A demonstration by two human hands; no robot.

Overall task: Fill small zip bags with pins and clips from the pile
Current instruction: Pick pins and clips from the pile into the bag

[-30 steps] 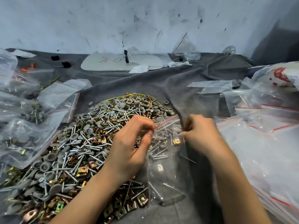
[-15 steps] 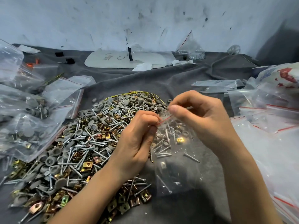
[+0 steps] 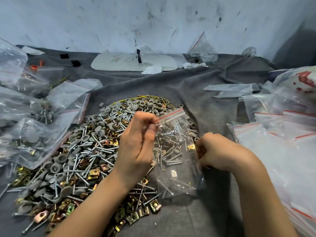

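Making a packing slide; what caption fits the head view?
Left hand pinches a zip bag by its mouth beside the pile of screws and clips; right hand curls at the bag's side.

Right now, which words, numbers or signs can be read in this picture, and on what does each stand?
"O": handwritten on the white pad at the back.
Scrawl beside it: handwritten letters, too unclear to read.
Printed bag at right: red stars and shapes, no legible words.
Zip bags: red seal lines only, no text.
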